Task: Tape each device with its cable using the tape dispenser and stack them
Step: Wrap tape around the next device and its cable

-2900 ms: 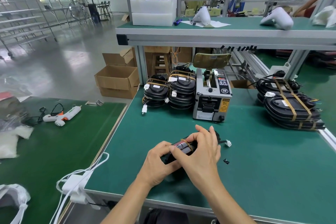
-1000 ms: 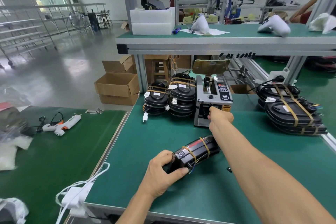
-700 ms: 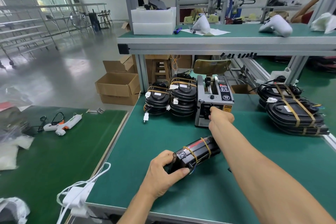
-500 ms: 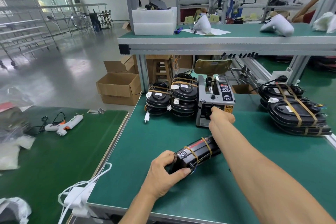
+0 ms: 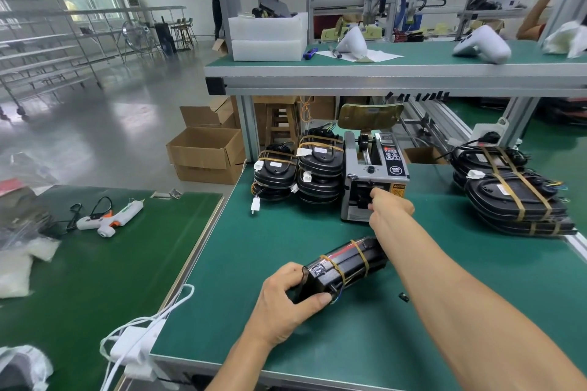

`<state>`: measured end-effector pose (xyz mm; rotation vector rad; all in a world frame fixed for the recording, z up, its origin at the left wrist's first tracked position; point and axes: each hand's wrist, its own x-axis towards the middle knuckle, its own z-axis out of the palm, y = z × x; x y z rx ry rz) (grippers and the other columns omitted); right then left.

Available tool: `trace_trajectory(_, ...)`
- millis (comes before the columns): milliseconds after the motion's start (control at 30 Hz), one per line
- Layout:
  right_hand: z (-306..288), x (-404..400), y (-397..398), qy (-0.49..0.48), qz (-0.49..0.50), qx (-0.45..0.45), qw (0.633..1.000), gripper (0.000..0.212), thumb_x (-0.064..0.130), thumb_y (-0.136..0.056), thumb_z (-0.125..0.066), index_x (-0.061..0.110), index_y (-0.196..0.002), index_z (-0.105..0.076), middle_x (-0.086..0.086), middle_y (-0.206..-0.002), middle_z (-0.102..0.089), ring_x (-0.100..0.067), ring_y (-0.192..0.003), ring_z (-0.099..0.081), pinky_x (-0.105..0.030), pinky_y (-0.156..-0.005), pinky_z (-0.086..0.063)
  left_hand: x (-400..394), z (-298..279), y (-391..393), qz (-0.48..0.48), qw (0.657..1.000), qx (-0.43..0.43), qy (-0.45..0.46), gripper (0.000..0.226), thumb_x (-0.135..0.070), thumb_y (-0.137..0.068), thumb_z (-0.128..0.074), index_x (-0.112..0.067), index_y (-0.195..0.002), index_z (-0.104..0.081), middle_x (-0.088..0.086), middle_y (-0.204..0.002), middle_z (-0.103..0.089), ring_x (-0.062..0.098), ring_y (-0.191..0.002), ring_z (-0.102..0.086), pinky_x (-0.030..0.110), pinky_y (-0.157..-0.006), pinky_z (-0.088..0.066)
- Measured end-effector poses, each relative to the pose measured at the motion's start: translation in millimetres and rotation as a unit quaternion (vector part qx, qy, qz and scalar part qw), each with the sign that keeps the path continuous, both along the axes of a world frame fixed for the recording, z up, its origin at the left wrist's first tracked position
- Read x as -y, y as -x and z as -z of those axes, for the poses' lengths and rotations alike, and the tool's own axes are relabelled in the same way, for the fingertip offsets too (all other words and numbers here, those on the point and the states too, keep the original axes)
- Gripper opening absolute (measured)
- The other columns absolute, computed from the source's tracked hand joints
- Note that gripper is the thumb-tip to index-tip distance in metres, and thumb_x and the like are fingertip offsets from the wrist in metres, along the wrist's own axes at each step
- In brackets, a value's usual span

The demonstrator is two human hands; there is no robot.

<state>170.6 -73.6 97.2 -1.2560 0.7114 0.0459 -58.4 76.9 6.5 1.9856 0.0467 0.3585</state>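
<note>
A: Starting at the left, what is held, and how does it lie?

B: The black device [image 5: 344, 265] is lying on the green bench [image 5: 317, 343], gripped at its near end by the left hand [image 5: 286, 305], fingers curled over the top and thumb under the edge. Two yellow tape bands are already seen around it. Its long axis runs from that hand up and to the right, toward the tape dispenser [image 5: 373, 181].

A: And further right?

B: The right hand [image 5: 389, 208] is stretched across the device's far end to the dispenser's front slot. Its fingers are bunched at the outlet as if pinching; whether a tape strip is caught between them cannot be told. That hand is the nearer one to the dispenser. The device lies below and to the left of it, close by, so a strip would probably be drawn back down along that line.

A: What differs from earlier frames?

B: Nearly three seconds ago both hands were closed together on the device. Over the last second the right hand has stayed at the slot, and the device has not been shifted.
</note>
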Motion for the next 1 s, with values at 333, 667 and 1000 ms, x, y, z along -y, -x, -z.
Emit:
trace_trajectory(333,4,76,72,0.059,-0.227,0.110,0.966,0.008,0.021,-0.087,-0.078,0.021,-0.080,-0.074,0.007,-0.079,-0.071,-0.014,-0.085,-0.067,-0.037,-0.078,-0.038,1,-2,0,0.001,1.000,0.003,-0.002,0.039,-0.060,-0.078,-0.082,-0.025,-0.095,-0.079,-0.010,-0.091,-0.063,0.009,-0.084,-0.060,0.020,-0.076,-0.044)
trace_trajectory(667,10,71,123,0.059,-0.258,0.188,0.946,0.014,0.020,-0.090,-0.079,0.014,-0.077,-0.077,-0.001,-0.084,-0.079,-0.008,-0.082,-0.067,-0.023,-0.082,-0.043,3,-6,2,-0.004,1.000,0.000,-0.005,0.051,-0.060,-0.078,-0.080,-0.013,-0.100,-0.080,0.002,-0.097,-0.067,0.022,-0.093,-0.065,0.040,-0.088,-0.051)
trace_trajectory(1000,26,54,128,0.027,-0.188,0.194,0.962,0.016,0.009,-0.089,-0.078,0.010,-0.074,-0.076,0.012,-0.098,-0.075,0.002,-0.099,-0.065,-0.015,-0.081,-0.041,3,-6,2,-0.004,1.000,-0.010,0.005,0.047,-0.057,-0.078,-0.081,-0.016,-0.101,-0.081,-0.002,-0.098,-0.068,0.019,-0.094,-0.066,0.036,-0.087,-0.052)
